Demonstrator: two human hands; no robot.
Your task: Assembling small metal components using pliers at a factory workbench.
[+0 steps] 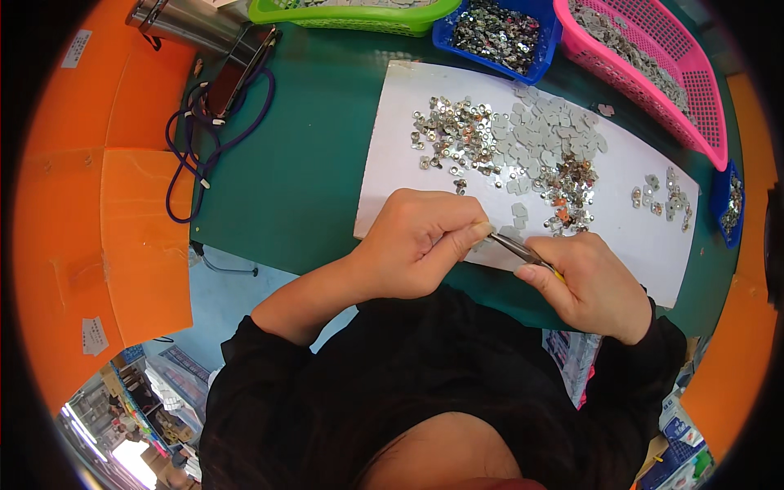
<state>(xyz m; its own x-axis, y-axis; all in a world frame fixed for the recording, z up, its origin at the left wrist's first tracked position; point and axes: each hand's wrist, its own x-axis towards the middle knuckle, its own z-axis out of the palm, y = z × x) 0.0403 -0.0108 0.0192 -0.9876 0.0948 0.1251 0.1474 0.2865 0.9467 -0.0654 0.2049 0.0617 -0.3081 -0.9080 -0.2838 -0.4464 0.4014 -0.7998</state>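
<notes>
My right hand [596, 282] is closed around a pair of slim-nosed pliers [516, 247] with a bit of yellow on the handle. Their tips point left and meet the fingertips of my left hand [425, 241]. There, thumb and forefinger are pinched together; whatever small piece they hold is hidden. Both hands are over the near edge of a white board [388, 163]. Just beyond them lie a heap of small shiny metal pieces [453, 135], a spread of flat grey pieces [551, 126], and a silver-and-brown heap of metal parts [576, 192].
A smaller cluster of pieces [671, 196] lies at the board's right. Along the back stand a green basket [359, 18], a blue tray [541, 69] and a pink basket [709, 122]. At left are a steel tumbler [192, 33], a phone [233, 86] and a looped purple cord [269, 102].
</notes>
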